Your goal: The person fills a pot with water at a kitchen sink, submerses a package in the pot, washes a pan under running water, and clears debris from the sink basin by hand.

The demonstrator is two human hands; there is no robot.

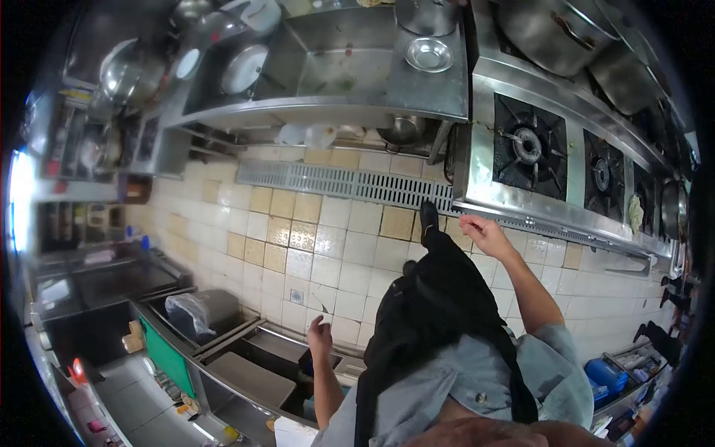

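Note:
My left hand (320, 337) is closed, low on the left side of my body. A thin, dark, slightly curved utensil (322, 305) sticks out beyond its fingers; I cannot make out its exact kind. My right hand (487, 237) hangs out in front on the right with its fingers curled in, and nothing shows in it. It is nearest to the front edge of the steel gas stove (477, 167), apart from it. Below lie my black apron (439, 298) and one dark shoe (428, 216) by the floor drain.
A long grated drain (335, 181) crosses the tiled floor (357, 246). Ahead stands a steel sink (298, 112) with a metal bowl (428, 54) on its right side. Large pots (551, 37) stand behind the burners. At left are a lined bin (212, 313) and a counter with a green board (165, 350).

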